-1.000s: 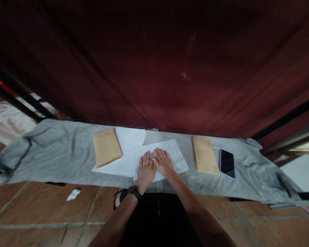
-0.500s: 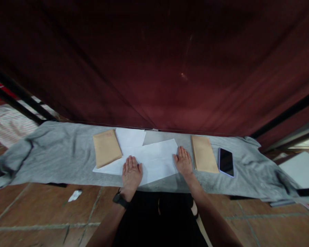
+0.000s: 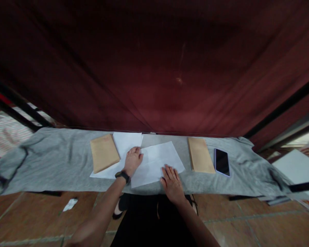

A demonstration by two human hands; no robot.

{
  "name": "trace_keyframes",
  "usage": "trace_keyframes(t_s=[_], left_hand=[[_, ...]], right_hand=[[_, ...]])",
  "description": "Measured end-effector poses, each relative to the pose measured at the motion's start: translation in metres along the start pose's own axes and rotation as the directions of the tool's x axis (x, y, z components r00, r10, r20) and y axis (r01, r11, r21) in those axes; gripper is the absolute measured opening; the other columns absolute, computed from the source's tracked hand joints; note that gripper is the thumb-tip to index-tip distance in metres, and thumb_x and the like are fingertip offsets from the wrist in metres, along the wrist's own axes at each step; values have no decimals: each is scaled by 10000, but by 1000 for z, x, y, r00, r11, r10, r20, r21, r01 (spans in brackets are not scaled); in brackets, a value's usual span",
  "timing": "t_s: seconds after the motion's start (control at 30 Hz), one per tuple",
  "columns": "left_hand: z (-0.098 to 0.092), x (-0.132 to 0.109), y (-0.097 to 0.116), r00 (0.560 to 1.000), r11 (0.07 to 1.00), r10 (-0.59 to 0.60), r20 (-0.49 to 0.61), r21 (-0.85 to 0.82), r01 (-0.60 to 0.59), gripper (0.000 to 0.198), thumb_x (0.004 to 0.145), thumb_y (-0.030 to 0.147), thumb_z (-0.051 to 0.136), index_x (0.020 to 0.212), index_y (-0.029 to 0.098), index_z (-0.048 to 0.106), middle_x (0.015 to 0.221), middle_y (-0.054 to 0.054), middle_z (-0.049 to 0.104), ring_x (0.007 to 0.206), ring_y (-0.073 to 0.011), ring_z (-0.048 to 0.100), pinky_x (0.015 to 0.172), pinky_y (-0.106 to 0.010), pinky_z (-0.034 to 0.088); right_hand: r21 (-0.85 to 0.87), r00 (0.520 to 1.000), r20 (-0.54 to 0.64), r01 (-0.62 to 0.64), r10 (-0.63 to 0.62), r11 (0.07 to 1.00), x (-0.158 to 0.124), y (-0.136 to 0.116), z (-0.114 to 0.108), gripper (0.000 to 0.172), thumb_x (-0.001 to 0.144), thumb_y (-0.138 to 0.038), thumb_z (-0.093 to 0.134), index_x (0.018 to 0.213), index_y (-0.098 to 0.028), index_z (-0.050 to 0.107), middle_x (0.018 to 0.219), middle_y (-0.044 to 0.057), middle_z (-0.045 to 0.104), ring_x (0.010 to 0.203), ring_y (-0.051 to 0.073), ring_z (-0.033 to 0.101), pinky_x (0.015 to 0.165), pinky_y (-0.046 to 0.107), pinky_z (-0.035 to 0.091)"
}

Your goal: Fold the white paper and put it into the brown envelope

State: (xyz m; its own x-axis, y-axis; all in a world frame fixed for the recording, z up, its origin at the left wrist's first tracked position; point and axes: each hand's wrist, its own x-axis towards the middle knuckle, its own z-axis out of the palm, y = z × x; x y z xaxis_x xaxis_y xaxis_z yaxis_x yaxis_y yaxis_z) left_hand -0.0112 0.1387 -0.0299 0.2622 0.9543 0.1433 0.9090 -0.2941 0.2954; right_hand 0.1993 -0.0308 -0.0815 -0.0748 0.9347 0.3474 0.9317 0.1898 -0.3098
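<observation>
A white sheet of paper (image 3: pixel 157 159) lies at a slant on the grey cloth, in front of my body. My left hand (image 3: pixel 134 161), with a dark watch at the wrist, rests palm down at the sheet's left end, where it meets other white paper (image 3: pixel 125 140). Its fingers look lightly bent and lie on the paper. Near the sheet's front edge, my right hand (image 3: pixel 172 183) is laid flat with its fingers slightly apart. To the left, a brown paper envelope or packet (image 3: pixel 104 153) sits partly over the white paper.
Right of the sheet are another brown packet (image 3: pixel 201 155) and a phone (image 3: pixel 222 162) with a pale purple edge. Grey cloth (image 3: pixel 56 157) covers the narrow bench. A dark red panel (image 3: pixel 154 85) rises behind it. A white scrap (image 3: pixel 70 204) lies on the tiled floor.
My left hand has moved up across the paper, and my right hand has come down and left to the sheet's front edge. The sheet's right end has turned slightly downward.
</observation>
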Motion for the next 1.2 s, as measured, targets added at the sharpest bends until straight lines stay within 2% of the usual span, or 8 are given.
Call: trace_keyframes(t_s=[0.2, 0.33, 0.5, 0.63, 0.77, 0.87, 1.0, 1.2], left_hand=[[-18, 14, -8, 990, 972, -94, 106, -204, 114, 271, 766, 283, 677, 1017, 182, 691, 1145, -144, 660, 1203, -353, 521, 1054, -483, 338], [-22, 12, -9, 968, 886, -194, 160, -396, 243, 136, 628, 253, 736, 665, 200, 615, 798, -55, 667, 985, -294, 621, 891, -366, 445], [-25, -16, -7, 904, 601, -376, 202, -690, 404, 275, 641, 442, 702, 662, 203, 567, 589, 20, 566, 623, -196, 600, 602, -290, 446], [-21, -49, 4, 811, 310, -543, 216, -846, 434, 451, 582, 568, 727, 782, 200, 558, 651, 3, 622, 591, -177, 609, 580, -296, 469], [-4, -76, 26, 755, 146, -604, 256, -896, 420, 464, 539, 518, 779, 810, 190, 597, 711, -20, 664, 659, -189, 650, 630, -312, 505], [9, -86, 45, 749, 125, -609, 261, -901, 415, 388, 539, 427, 787, 787, 183, 617, 697, 2, 660, 656, -171, 639, 620, -281, 493], [18, -89, 59, 780, 147, -561, 278, -894, 424, 256, 588, 337, 752, 748, 179, 630, 677, 8, 668, 623, -160, 625, 592, -262, 487], [12, -100, 52, 813, 243, -498, 301, -852, 464, 187, 637, 274, 746, 749, 184, 627, 639, 4, 660, 592, -182, 627, 575, -276, 484]], right_hand=[[-24, 961, -179, -217, 210, 976, -20, 36, -2, 532, 1026, -385, 404, 1500, -143, 408, 1553, 194, 407, 1437, 345, 371, 1133, 588, 347], [48, 947, -216, -233, 238, 971, -21, 55, 0, 551, 1028, -418, 375, 1509, -151, 383, 1542, 204, 419, 1429, 346, 383, 1095, 603, 395], [200, 921, -237, -265, 310, 943, -2, 75, -1, 573, 1007, -450, 377, 1505, -166, 382, 1559, 206, 382, 1437, 335, 380, 1071, 569, 440], [320, 888, -240, -310, 393, 895, 15, 86, -6, 544, 983, -438, 415, 1464, -185, 449, 1508, 192, 452, 1425, 322, 403, 1082, 559, 439], [368, 892, -235, -286, 386, 885, 27, 85, -15, 516, 977, -417, 431, 1441, -199, 479, 1508, 181, 454, 1420, 325, 410, 1074, 584, 445], [357, 907, -226, -264, 356, 896, 32, 78, -21, 500, 980, -418, 434, 1436, -221, 488, 1498, 158, 474, 1401, 307, 444, 1072, 543, 467], [307, 941, -197, -206, 274, 929, 35, 62, -26, 486, 993, -366, 409, 1434, -184, 496, 1500, 164, 477, 1388, 284, 466, 1087, 487, 473], [199, 990, -99, -75, 96, 977, 39, 30, -16, 484, 999, -301, 405, 1461, -172, 471, 1530, 149, 454, 1413, 278, 432, 1105, 500, 451]])
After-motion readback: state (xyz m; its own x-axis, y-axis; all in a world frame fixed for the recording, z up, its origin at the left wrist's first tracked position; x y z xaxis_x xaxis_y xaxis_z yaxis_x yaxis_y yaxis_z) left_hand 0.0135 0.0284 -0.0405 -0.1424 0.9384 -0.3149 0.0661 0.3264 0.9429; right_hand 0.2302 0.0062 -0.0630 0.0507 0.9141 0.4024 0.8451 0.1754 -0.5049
